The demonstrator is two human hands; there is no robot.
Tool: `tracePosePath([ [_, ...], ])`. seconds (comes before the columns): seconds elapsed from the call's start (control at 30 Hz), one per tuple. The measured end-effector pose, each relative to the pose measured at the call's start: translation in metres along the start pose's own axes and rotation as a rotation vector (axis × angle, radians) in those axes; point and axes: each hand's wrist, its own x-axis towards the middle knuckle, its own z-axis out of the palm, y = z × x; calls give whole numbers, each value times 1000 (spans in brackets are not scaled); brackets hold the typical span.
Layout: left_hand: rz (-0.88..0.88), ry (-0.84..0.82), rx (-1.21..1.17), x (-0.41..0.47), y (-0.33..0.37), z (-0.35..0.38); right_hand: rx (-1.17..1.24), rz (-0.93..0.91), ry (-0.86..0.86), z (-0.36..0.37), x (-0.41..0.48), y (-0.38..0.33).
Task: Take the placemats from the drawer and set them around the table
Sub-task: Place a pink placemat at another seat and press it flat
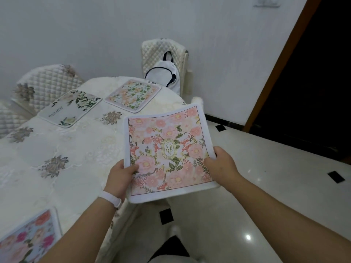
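I hold a pink floral placemat (167,150) marked "GARDEN" in the air over the table's right edge. My left hand (120,177) pinches its near left edge, thumb on top. My right hand (221,164) grips its near right edge. Three other placemats lie on the table (76,160): a white one with green leaves (71,108) at the far left, a peach and green floral one (133,95) at the far end, and a blue one with magenta flowers (30,238) at the near left corner.
A lace cloth with grey flower motifs covers the table. Quilted chairs (47,82) stand at the far left, and another chair (163,52) at the far end carries a white bag (167,74). Glossy white floor (266,186) spreads to the right, and a dark doorway (313,82) opens beyond.
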Motion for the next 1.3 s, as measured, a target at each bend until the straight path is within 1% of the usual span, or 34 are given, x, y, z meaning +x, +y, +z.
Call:
tracePosePath([
  [0.27,19,113,-47,73,12,17,-57,-39,-72,14,97,-36],
  [0.47,-12,165,-121,137,30,27,-111,-47,-105,23,175,-75],
  [0.57,-38,175,-154,166,33,24,-123,-75,-158,35,206,-94],
  [0.77,-111,272,-230,187,22,16,-218,-118,-236,69,255,-104],
  [0.9,-191,421,-228,186,-2,14,-321,-189,-368,99,282,-102],
  [1.13,-319,735,-353,172,-25,32,-396,-281,-718,152,332,-106],
  [1.3,-363,884,-250,167,-42,40,-414,-321,-910,173,354,-103],
])
